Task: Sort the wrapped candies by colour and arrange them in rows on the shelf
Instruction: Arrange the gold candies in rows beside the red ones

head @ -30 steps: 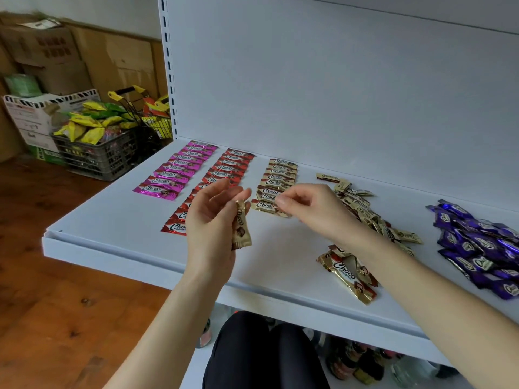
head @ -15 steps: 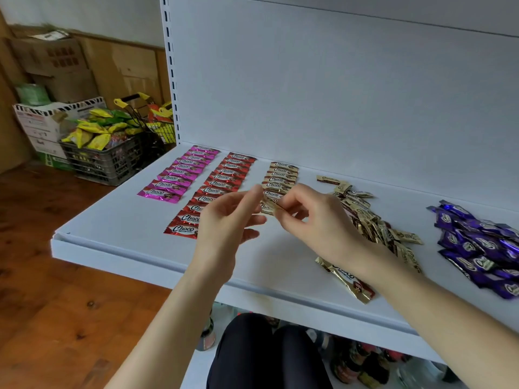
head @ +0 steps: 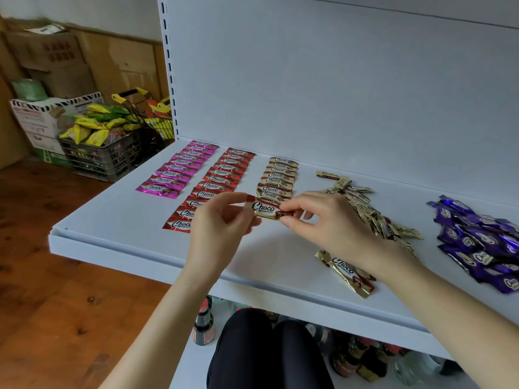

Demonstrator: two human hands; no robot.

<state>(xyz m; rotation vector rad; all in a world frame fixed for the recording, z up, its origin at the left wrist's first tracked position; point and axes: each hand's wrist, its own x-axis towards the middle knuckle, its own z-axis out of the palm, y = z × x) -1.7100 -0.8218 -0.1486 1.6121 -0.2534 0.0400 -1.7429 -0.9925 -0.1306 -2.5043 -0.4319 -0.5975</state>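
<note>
Head view: the left hand (head: 222, 224) and right hand (head: 320, 220) each pinch one end of a gold candy (head: 266, 210). Its long axis lies sideways, matching the wrappers in the gold row (head: 280, 175). It hovers at that row's near end, over the shelf (head: 126, 228).

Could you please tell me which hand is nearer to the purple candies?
Right. Both pinch one gold candy; the right hand lies left of the purple candies, the left hand farther left, by the red row.
</note>
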